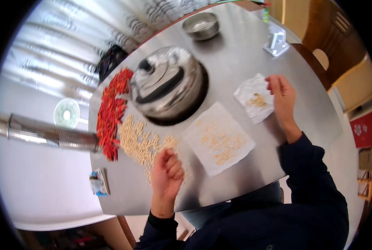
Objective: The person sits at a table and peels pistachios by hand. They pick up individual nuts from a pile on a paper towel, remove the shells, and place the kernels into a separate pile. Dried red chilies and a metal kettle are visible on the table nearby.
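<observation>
My left hand (168, 171) is closed, its fingers curled in, over the near edge of a spread of pale flat seeds (136, 141); whatever it holds is hidden. To its right lies a white paper sheet (190, 135) scattered with more seeds (223, 143). My right hand (282, 100) has thumb and fingers pinched together at the right edge of a crumpled white tissue (256, 116). I cannot make out anything between those fingertips. A small heap of yellowish bits (257, 100) rests on the tissue.
A big metal kettle (165, 83) with a black handle stands mid-table. Red dried chillies (111, 112) are piled left of it. Farther off are a metal bowl (201, 26) and a clear plastic stand (276, 41). A metal pipe (52, 132) meets the left edge, above a small packet (99, 182).
</observation>
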Motion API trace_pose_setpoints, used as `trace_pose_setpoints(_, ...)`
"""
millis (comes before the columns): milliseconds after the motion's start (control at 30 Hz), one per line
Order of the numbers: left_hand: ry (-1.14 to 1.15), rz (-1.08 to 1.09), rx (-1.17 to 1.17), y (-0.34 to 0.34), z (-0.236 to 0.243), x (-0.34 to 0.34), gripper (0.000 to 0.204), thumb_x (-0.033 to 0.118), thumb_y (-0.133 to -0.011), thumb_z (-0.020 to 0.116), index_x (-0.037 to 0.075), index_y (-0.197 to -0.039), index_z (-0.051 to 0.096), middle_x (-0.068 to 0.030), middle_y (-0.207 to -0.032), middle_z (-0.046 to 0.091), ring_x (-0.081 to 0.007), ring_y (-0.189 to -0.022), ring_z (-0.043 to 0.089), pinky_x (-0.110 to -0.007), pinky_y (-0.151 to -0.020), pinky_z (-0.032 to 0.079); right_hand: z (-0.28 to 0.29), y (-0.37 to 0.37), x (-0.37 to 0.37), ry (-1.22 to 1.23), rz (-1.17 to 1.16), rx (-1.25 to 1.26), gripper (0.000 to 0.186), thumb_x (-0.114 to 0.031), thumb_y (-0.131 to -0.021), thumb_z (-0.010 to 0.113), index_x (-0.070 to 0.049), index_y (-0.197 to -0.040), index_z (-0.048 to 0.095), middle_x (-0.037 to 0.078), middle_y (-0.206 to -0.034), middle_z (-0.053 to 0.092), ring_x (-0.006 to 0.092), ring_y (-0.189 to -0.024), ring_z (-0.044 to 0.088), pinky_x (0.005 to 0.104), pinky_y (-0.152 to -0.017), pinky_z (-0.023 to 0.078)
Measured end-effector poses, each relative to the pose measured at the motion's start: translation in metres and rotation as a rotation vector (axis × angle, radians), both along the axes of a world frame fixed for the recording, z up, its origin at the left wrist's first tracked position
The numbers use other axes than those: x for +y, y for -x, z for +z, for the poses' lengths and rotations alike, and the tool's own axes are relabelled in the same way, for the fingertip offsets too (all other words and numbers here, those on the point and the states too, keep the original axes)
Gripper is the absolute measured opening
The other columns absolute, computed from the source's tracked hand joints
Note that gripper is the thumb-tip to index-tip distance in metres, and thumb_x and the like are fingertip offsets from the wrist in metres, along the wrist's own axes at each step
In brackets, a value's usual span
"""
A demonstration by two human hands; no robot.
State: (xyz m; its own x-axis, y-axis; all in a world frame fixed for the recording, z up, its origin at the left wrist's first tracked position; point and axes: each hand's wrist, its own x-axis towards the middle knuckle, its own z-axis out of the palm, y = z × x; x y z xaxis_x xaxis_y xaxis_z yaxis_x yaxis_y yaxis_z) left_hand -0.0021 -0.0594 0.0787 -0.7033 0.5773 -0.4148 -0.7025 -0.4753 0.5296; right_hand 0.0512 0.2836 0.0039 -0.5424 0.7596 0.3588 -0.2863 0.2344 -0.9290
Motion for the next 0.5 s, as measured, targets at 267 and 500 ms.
trace_pose_setpoints(267,0.268,-0.297,0.07,0.032,-0.006,0.205,0.024,0.026,-0.1,0.044,0.005,-0.092,0.053,0.0041,-0.062,0.032,-0.0079,-0.053,0.033,-0.022,-0.045,0.027,-0.009,0.0,0.003,0.288,0.013,0.046,0.028,-0.026,-0.098,0.054,-0.002,-0.088,0.065,-0.003,-0.068,0.054,0.0023,-0.06,0.042,0.0194,-0.054,0.034)
trace_pose_setpoints(500,0.491,-0.264,0.308,0.04,-0.037,0.256,0.042,0.037,-0.102,0.035,0.001,-0.109,0.056,-0.007,-0.093,0.059,-0.0174,-0.092,0.054,-0.028,-0.082,0.04,0.003,-0.005,0.0,0.361,0.017,0.062,0.029,-0.026,-0.098,0.054,-0.001,-0.087,0.064,-0.002,-0.066,0.055,0.0041,-0.062,0.046,0.0219,-0.057,0.038)
